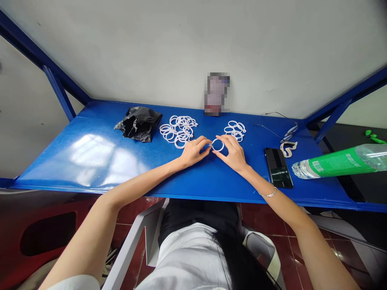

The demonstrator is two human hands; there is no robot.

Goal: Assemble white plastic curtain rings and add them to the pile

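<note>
A white plastic ring (215,140) is held upright between my two hands over the blue table. At its left side, my left hand (195,151) pinches the small end tab with thumb and forefinger. On the other side, my right hand (231,152) grips the ring's rim between thumb and fingers. Beyond my left hand lies a larger heap of similar white rings (180,131), loosely overlapping. A smaller group of white rings (235,129) lies just past my right hand, partly covered by it.
A crumpled black plastic bag (142,124) sits left on the blue table (193,181). To the right are glasses (290,132), a pale curved item (288,149), a dark phone (278,167) and a green-labelled bottle (341,162). A pixelated object (216,94) leans against the wall.
</note>
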